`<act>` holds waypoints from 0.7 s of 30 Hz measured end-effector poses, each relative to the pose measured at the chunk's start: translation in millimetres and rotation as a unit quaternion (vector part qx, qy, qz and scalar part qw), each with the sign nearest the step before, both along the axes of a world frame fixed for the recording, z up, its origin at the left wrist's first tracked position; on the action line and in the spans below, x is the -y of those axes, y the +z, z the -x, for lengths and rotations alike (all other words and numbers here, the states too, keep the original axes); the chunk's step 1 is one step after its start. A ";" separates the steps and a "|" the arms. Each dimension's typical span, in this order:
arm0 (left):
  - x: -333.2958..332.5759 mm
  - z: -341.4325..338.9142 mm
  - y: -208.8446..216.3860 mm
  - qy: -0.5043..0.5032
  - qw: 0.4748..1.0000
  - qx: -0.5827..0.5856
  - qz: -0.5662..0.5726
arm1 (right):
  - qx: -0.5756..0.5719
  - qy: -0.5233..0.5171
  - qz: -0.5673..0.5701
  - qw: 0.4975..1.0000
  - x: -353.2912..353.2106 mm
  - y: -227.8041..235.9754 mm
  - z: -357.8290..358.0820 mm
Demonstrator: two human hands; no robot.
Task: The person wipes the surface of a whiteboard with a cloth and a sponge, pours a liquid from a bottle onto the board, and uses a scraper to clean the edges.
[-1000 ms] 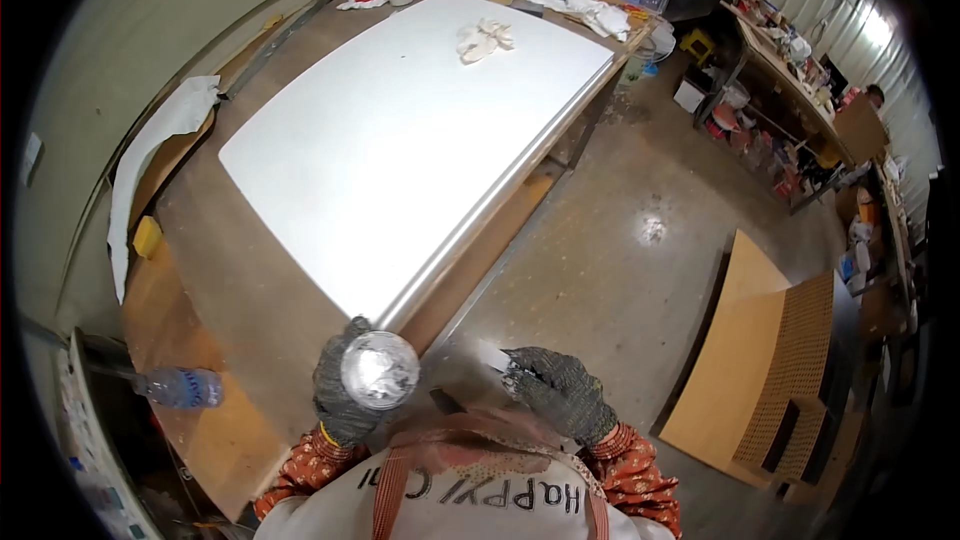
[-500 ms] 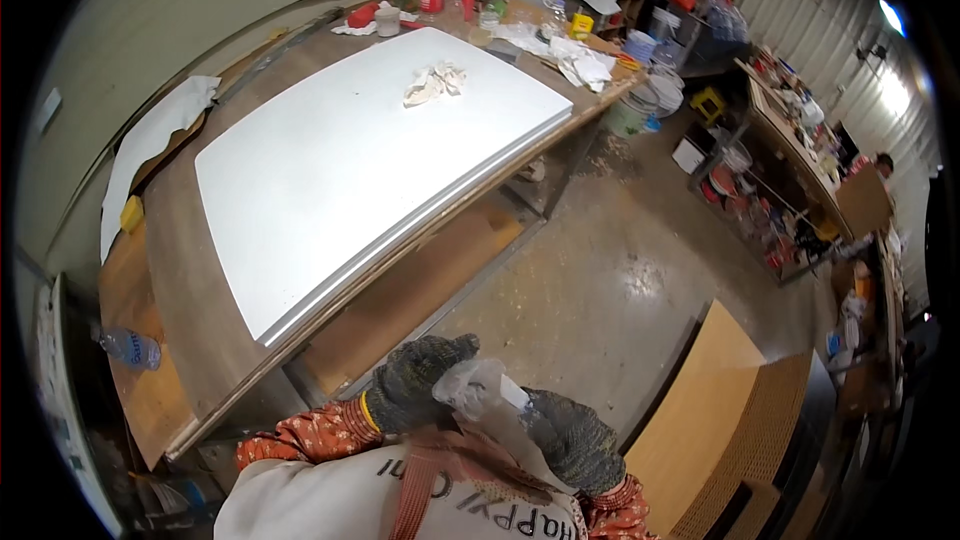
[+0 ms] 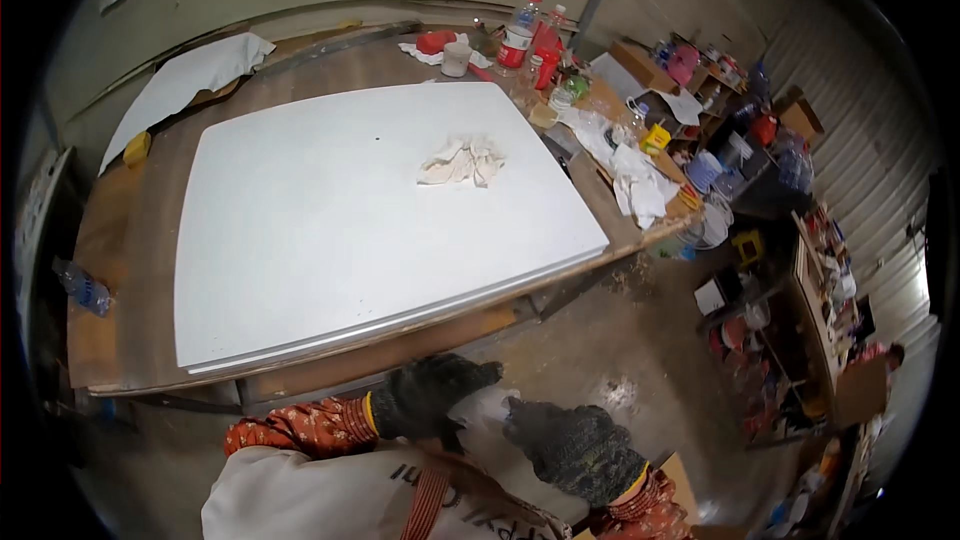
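In front of my body, both hands wear dark grey knit gloves with yellow cuffs. My left hand is closed at the left side of a translucent, crumpled piece of plastic. From the right, my right hand grips the same plastic, its fingers curled over it. Part of the plastic is hidden by the gloves. Beyond my hands, a stack of white panels lies flat on a wooden worktable. A crumpled off-white rag rests on the top panel, with dark specks around it.
A clear bottle stands at the table's left end, near a yellow sponge-like block. Bottles with red labels, a cup and white paper crowd the far side. A cluttered second bench stands to the right.
The view has turned to the right-hand tilt, bringing the panels lower and more level. Both hands stay together on the plastic, less of which shows now.
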State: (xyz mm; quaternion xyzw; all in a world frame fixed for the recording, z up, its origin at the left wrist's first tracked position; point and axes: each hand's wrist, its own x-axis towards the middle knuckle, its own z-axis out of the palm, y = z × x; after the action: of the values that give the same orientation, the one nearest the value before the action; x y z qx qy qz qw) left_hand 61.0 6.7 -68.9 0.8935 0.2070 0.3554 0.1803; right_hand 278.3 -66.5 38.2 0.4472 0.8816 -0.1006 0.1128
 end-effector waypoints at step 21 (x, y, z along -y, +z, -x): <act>-131.1 -159.1 -34.5 0.191 0.916 0.143 0.322 | -0.361 0.219 0.135 0.896 -297.0 7.2 -118.5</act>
State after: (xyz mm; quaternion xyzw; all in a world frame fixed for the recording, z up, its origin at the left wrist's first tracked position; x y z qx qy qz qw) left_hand 220.1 137.8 -103.4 0.6706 0.4486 0.4211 0.4144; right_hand 396.8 230.5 45.4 0.1566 0.9153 -0.3456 -0.1350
